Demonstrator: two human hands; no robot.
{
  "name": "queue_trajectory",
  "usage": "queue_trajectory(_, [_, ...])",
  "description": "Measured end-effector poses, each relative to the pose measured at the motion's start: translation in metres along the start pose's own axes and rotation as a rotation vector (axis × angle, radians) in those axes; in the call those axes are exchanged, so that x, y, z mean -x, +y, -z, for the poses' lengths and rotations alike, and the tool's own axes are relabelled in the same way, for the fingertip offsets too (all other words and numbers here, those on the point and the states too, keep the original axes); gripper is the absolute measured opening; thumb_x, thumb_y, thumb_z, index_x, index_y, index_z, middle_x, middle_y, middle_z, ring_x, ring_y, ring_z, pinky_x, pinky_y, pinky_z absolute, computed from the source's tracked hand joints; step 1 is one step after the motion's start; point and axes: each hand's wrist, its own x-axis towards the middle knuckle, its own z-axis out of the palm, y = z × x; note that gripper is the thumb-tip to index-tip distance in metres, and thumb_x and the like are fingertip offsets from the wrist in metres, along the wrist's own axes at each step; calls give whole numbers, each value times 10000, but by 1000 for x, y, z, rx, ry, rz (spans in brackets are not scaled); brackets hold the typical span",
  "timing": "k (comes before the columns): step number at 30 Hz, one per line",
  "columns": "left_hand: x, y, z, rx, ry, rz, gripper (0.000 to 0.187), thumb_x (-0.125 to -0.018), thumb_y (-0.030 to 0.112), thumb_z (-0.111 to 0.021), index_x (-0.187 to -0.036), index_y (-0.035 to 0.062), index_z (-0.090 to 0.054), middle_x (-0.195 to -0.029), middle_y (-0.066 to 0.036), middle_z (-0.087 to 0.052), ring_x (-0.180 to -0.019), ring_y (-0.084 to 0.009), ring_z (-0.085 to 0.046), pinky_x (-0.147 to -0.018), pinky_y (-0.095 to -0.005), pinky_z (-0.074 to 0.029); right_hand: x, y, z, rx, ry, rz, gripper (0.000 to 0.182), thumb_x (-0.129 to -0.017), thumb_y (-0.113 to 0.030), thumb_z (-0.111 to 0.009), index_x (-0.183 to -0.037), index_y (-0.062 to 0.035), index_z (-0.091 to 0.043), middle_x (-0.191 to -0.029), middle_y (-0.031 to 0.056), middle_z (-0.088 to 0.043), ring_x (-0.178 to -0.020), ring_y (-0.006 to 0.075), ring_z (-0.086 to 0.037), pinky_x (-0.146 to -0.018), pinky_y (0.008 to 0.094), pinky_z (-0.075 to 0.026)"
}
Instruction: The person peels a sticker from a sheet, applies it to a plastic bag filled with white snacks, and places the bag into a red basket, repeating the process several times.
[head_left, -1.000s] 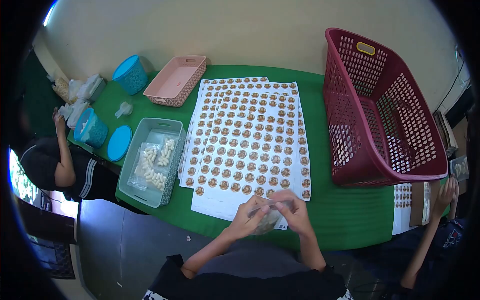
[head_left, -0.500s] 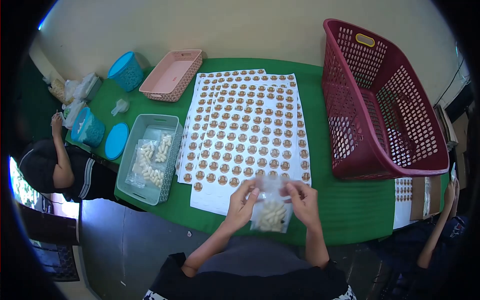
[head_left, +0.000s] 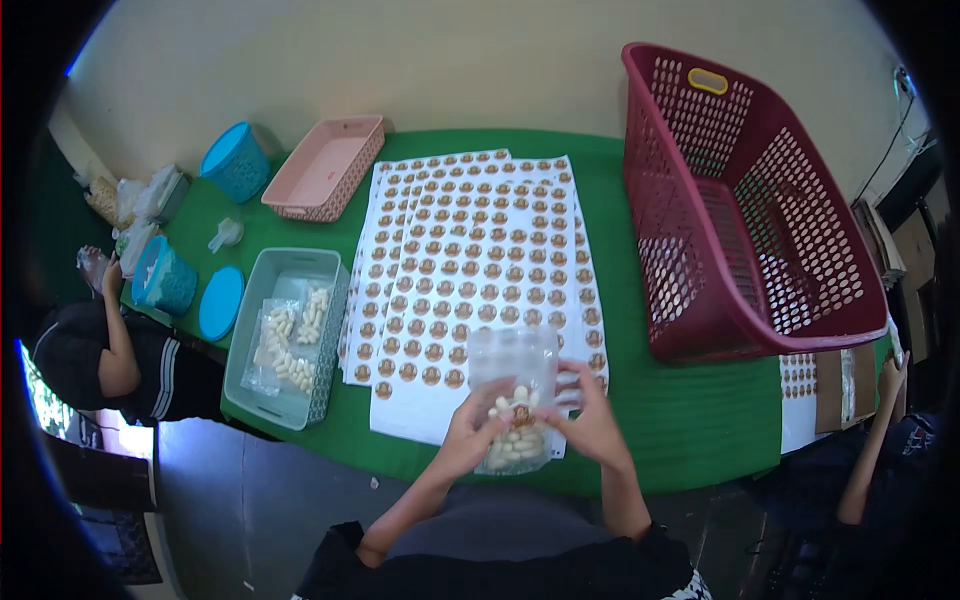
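A clear plastic bag (head_left: 513, 360) of white capsule-shaped pieces is held over the near edge of the sticker sheets (head_left: 440, 300). Its see-through upper part rises above my hands. On its front shows a round brown sticker (head_left: 522, 416). My left hand (head_left: 470, 432) is closed on the bag's left side, thumb on the front. From the right my right hand (head_left: 592, 420) grips the bag, its thumb beside the sticker and fingers behind. The sheets carry rows of similar round brown stickers.
Left of the sheets stands a pale green basket (head_left: 262, 375) with filled bags (head_left: 285, 345). Behind it are a pink basket (head_left: 325, 165), blue tubs (head_left: 235, 165) and a blue lid (head_left: 221, 303). A large maroon basket (head_left: 700, 250) stands at right. Other people work at both sides.
Both hands have gone from the bag's top corners down to its sides. The bag's top now points away from me, and the brown sticker shows on its front. The camera view has shifted slightly.
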Motion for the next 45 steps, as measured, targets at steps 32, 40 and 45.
queue_trajectory(32, [19, -21, 150, -713, 784, -240, 178, -687, 69, -594, -853, 11, -569, -834, -95, -543, -696, -172, -553, -608, -266, -433, -17, -82, 143, 618, 1464, 766, 463, -778, -179, -550, -1109, 66, -338, -1077, 185, -427, -979, 238, -436, -842, 331, -345])
queue_trajectory(40, [17, -71, 170, -1124, 868, -127, 251, -636, 214, -666, -815, 51, -598, -807, -66, -532, -785, -219, -504, -681, -319, -407, 9, 1, -43, 301, 133, 546, 411, -639, -63, -583, -1014, -2, -424, -984, 145, -445, -946, 265, -395, -832, 364, -295])
queue_trajectory(45, [9, -76, 167, -1180, 978, -102, 336, -588, 302, -699, -756, 58, -541, -773, -50, -526, -766, -213, -484, -661, -334, -387, 12, 84, -92, 392, -145, 377, 377, -654, -68, -559, -1008, -7, -444, -1011, 148, -443, -959, 300, -385, -848, 377, -274])
